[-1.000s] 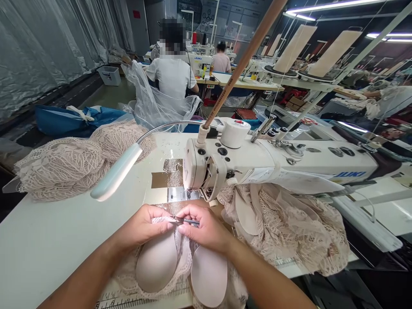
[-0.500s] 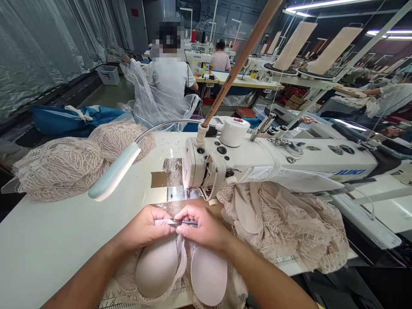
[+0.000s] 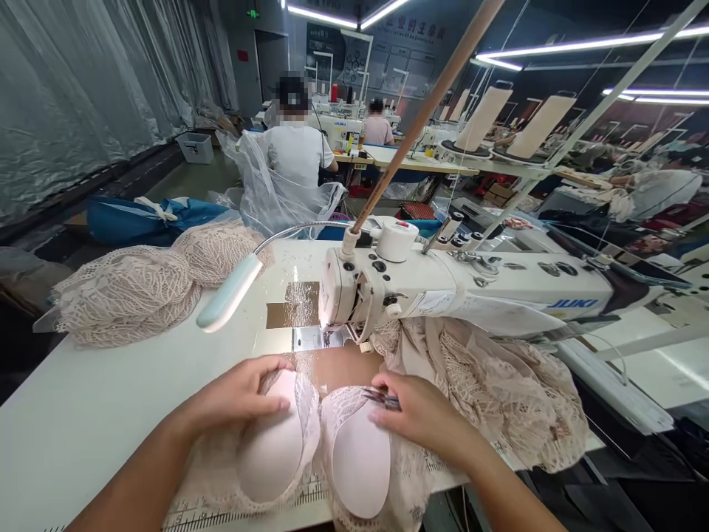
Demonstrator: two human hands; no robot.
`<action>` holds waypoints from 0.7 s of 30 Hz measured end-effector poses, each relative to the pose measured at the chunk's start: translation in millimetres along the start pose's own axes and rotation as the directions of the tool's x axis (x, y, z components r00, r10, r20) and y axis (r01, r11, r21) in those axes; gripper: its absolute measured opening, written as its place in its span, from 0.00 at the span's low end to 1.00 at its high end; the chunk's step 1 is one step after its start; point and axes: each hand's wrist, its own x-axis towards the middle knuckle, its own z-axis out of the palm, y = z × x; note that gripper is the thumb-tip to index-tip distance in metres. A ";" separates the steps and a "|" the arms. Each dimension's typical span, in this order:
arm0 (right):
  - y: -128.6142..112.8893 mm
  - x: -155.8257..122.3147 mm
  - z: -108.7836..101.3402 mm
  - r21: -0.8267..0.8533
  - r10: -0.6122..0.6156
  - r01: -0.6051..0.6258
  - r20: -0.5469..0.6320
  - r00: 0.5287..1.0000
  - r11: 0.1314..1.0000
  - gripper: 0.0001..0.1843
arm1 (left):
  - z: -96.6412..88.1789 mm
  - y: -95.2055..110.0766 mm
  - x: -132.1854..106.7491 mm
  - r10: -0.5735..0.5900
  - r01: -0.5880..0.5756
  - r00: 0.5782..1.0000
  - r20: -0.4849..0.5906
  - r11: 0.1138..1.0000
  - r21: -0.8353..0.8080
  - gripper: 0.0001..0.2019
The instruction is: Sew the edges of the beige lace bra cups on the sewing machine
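A beige lace bra (image 3: 362, 462) with two smooth padded cups lies at the table's front edge, cup insides facing up. My left hand (image 3: 249, 395) grips the upper edge of its left cup, thumb on the pad and fingers along the lace. In my right hand (image 3: 413, 406) is a pair of dark metal thread snips (image 3: 382, 399), closed in the fingers, tips pointing left over the top lace of the right cup. Just beyond the bra stands a white sewing machine (image 3: 410, 281), its needle area (image 3: 332, 336) lit.
A lamp (image 3: 230, 292) on a bendable neck hangs over the table left of the machine head. Bundled lace pieces (image 3: 125, 295) lie at the back left. More lace garments (image 3: 492, 384) are heaped under the machine arm. A co-worker in a white shirt (image 3: 296, 159) sits ahead.
My hands, together at the bra's top middle before, have moved apart: left onto the left cup, right with the snips to the right cup. The camera view has tilted up.
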 end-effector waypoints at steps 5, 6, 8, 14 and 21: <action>7.3 -20.6 12.2 -0.040 -0.111 0.108 -0.071 0.991 0.993 0.10 | 18.2 11.2 -23.2 -0.009 0.042 0.996 -0.088 0.922 0.384 0.18; 4.1 -23.3 11.2 -0.004 -0.159 0.160 -0.103 0.982 0.987 0.10 | 21.3 12.9 -28.9 -0.007 0.050 0.995 -0.098 0.897 0.438 0.12; -6.4 -27.0 7.3 0.084 -0.229 0.243 -0.149 0.962 0.966 0.10 | 23.0 12.8 -41.9 0.010 0.048 0.994 -0.112 0.863 0.503 0.05; -60.9 -3.4 26.4 0.427 -0.269 0.198 0.113 0.956 0.882 0.11 | -11.7 -24.3 -85.5 0.036 0.050 0.980 -0.193 0.905 0.423 0.11; -159.0 105.4 68.8 0.158 -0.671 0.729 -0.299 0.678 0.666 0.14 | -104.6 -22.2 -115.0 0.372 0.143 0.559 -0.741 0.837 0.529 0.16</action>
